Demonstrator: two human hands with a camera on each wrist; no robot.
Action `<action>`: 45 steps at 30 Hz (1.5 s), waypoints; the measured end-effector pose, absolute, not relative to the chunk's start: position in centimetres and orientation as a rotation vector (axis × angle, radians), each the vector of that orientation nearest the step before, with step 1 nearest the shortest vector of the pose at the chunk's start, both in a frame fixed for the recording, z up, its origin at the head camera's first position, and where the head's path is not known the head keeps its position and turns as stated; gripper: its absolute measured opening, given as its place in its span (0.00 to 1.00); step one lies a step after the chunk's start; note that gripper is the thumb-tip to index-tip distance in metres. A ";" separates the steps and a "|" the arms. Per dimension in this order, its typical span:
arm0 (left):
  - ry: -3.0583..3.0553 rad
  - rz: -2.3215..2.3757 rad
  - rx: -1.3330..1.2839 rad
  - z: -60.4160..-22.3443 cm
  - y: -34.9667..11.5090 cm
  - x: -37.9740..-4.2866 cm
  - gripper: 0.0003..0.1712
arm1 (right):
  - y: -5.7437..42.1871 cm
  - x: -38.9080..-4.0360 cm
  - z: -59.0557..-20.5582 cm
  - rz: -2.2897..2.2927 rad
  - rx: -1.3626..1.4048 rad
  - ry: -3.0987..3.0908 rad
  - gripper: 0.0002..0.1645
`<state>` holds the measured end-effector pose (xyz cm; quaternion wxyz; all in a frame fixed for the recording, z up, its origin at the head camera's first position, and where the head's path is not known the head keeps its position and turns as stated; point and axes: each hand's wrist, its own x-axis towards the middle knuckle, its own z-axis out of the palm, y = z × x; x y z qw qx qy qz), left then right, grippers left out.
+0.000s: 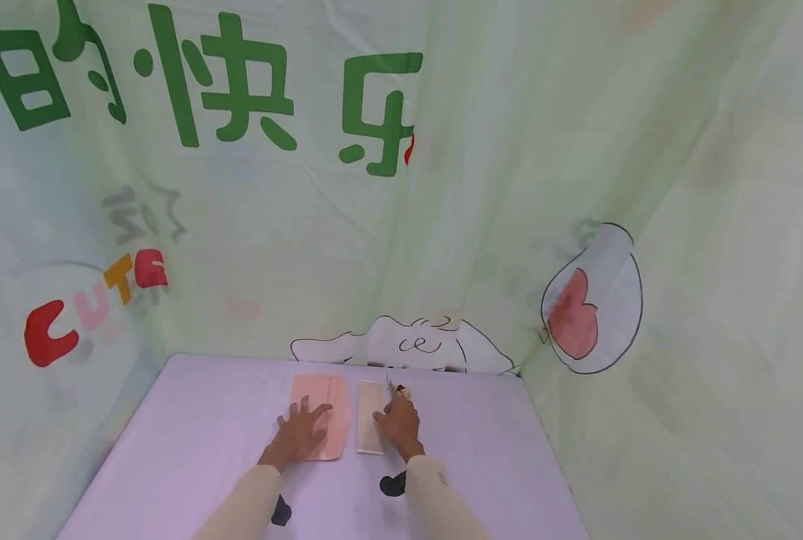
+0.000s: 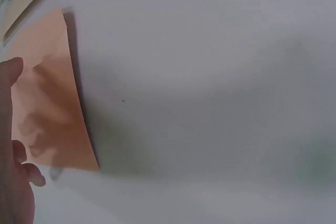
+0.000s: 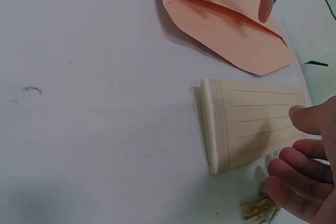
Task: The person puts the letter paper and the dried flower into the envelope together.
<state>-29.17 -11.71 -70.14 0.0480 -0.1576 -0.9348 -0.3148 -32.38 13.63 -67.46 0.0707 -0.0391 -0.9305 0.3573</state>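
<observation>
Near two hands [image 1: 298,435] [image 1: 402,427] lie one envelope [image 1: 335,431] and one notepad [image 1: 369,431]

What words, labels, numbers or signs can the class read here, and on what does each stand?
"的快乐": green characters on the curtain, the first cut off above.
"CUT": red, pink and orange letters on the curtain; the red fourth letter is unclear.
Grey marks nearby: too blurred to read.
Lined paper, pink envelope: nothing readable.

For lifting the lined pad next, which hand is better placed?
Probably the right hand: it is beside the lined pad, its thumb over the pad's edge, while the left hand is over the pink envelope.
</observation>
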 end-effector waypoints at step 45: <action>-2.854 -1.002 -0.443 -70.7 -11.0 -27.4 0.24 | 11.9 -32.2 -71.3 1.343 -0.676 -2.517 0.08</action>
